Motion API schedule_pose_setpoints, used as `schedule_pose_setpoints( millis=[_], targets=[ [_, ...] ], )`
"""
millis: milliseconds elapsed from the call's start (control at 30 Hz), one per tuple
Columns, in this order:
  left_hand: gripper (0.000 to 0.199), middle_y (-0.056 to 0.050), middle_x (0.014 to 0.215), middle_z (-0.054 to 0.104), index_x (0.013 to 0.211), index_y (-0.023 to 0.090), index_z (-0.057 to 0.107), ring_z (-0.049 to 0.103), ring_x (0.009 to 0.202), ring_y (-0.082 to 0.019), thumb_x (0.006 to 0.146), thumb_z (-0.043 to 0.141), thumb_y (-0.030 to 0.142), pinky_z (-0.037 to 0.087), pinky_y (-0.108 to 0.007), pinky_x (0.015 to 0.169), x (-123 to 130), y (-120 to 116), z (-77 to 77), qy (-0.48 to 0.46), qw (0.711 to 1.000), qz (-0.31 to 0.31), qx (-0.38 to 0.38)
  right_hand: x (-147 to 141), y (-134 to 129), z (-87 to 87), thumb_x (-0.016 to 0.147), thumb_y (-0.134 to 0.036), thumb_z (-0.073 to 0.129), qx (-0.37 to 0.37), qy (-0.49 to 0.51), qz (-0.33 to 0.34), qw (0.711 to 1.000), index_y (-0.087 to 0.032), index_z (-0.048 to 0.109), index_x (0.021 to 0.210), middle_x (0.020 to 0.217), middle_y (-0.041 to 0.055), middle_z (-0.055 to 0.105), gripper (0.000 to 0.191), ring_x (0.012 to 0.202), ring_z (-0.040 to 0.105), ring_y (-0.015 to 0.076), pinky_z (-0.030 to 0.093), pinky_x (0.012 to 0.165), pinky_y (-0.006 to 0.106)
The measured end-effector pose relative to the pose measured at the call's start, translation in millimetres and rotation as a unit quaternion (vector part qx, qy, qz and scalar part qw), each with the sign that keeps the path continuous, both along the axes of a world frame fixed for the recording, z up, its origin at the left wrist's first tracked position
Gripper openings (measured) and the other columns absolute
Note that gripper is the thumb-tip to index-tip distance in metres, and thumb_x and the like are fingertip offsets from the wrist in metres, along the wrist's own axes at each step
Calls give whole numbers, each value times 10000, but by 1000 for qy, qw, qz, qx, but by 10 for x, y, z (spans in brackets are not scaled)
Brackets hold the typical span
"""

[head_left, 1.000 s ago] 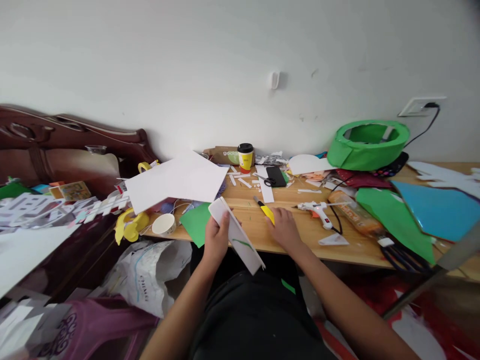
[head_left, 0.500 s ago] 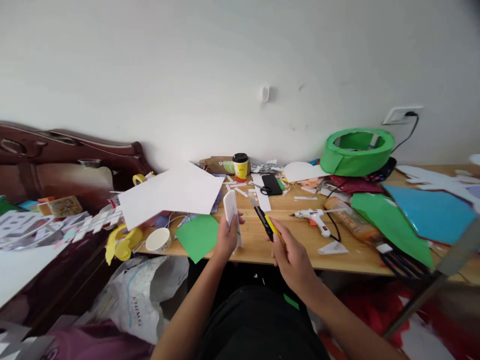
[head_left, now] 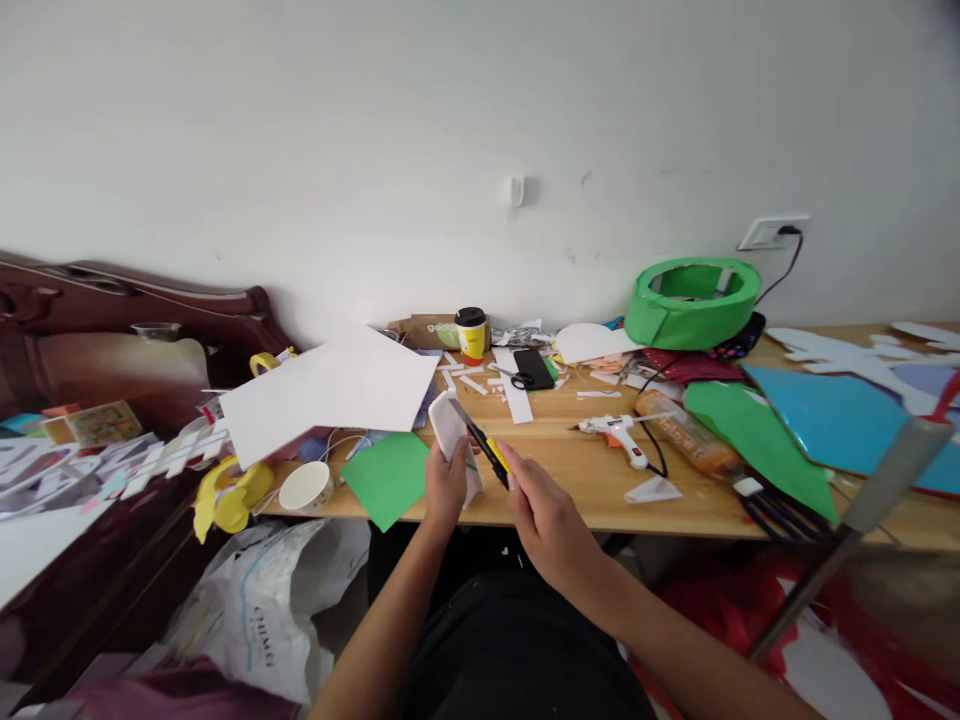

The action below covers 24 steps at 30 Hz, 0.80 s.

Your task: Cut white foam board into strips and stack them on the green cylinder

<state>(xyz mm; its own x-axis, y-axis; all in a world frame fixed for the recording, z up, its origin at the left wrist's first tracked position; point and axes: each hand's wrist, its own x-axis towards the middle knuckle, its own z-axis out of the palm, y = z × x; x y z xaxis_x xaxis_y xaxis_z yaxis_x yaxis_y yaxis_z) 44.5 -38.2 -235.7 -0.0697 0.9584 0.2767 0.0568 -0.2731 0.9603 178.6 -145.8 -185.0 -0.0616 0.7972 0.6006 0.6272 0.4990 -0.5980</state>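
Observation:
A white foam piece [head_left: 448,424] stands up from my left hand [head_left: 445,484], whose fingers are wrapped round its lower part. In my right hand [head_left: 546,508] is a black and yellow utility knife [head_left: 489,452]. Its blade points up and left, close to the right edge of the white piece; whether they touch is hard to tell. Both hands are over the front edge of the wooden table [head_left: 555,500]. A green sheet [head_left: 386,478] lies just left of my left hand.
A glue gun [head_left: 619,432], a bottle [head_left: 686,432] and a green ring [head_left: 691,305] are on the right. Scissors [head_left: 517,378], a phone [head_left: 534,369] and a lidded cup [head_left: 471,338] stand or lie further back. A paper bowl [head_left: 306,487] sits left.
The knife has moved left, and its blade is now at the white piece. My left hand has tilted that piece leftward. The view has shifted slightly to the right.

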Motion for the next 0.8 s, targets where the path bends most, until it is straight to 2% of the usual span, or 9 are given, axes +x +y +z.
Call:
schedule_pose_setpoints(
  millis=[167,300,433,533,600,700,800],
  targets=[
    [300,-90,825,749,967,136,672,708,758,-226,870,608,412,529,-320,715,38,-18,32,-14,1000,1,-10,-16,14,44,994,-158,329,-1,-5,-16,1000,-243,314,1527,1126,115,632,540,1033,632,204,543,900,347],
    [320,-93,862,745,986,139,678,694,816,-233,884,586,428,514,-330,770,54,-16,-9,9,1000,1,-3,-9,12,48,987,-151,340,-2,-25,-28,999,-241,309,1526,1089,114,632,547,987,641,211,550,864,355],
    [346,-95,946,740,975,157,697,678,868,-236,901,560,466,493,-332,819,66,-33,-77,37,999,-24,15,6,-30,64,972,-148,360,-2,-55,-53,997,-239,323,1518,1019,102,634,554,910,652,218,560,807,358],
    [386,-100,1030,719,1067,167,671,663,933,-237,932,508,489,482,-340,870,67,-64,-120,45,998,-34,36,11,-59,91,967,-152,360,-7,-73,-65,995,-238,324,1519,978,95,629,559,854,656,217,563,766,348],
    [413,-114,1128,681,1185,166,612,635,1027,-238,957,471,480,461,-349,932,44,-82,-120,51,995,-28,76,6,-69,107,965,-153,352,-8,-85,-67,994,-234,319,1523,948,91,624,565,829,655,218,563,744,343],
    [464,-147,1302,560,1367,165,462,546,1178,-239,983,448,425,414,-364,1009,-34,-87,-16,82,983,13,162,-14,-73,118,963,-154,347,-11,-98,-69,993,-221,312,1527,927,89,620,569,815,653,222,563,726,343],
    [431,-135,1230,544,1380,183,462,541,1096,-226,991,448,368,446,-344,932,-120,-66,209,140,965,51,217,-45,-79,115,958,-148,342,-14,-103,-74,992,-211,303,1530,944,94,618,577,816,649,223,563,721,341]
  ],
)
